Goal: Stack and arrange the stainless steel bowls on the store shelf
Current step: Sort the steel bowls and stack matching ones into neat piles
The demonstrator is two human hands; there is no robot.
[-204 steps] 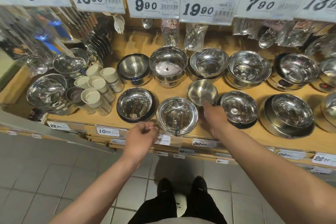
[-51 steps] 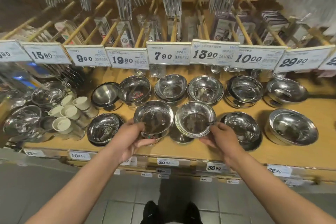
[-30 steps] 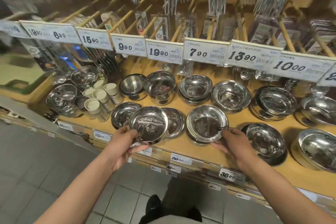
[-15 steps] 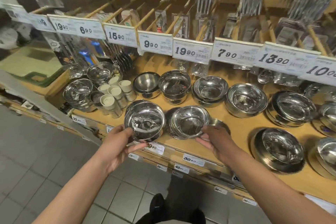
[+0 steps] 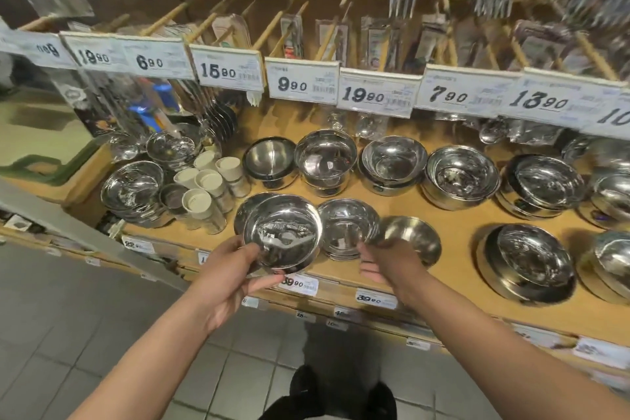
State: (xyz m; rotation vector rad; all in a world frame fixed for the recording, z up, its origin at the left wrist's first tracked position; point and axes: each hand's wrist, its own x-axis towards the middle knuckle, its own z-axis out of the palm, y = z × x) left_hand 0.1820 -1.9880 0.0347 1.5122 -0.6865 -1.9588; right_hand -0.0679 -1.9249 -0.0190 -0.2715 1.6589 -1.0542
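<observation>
Now the bowl (image 5: 283,232) in the left hand (image 5: 226,278) has swung left and hangs over the front-left stack (image 5: 250,206), thumb and fingers still pinching its near rim. The right hand (image 5: 388,262) has let go — its fingers hang loose and hold nothing, just in front of the middle stack (image 5: 347,227) on the shelf (image 5: 453,225). One bowl looks placed; the held one likely goes down next.

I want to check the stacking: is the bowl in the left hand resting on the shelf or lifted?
Lifted. The left hand grips the bowl at its near rim, tilted toward the camera, overhanging the shelf edge and price tag.
</observation>
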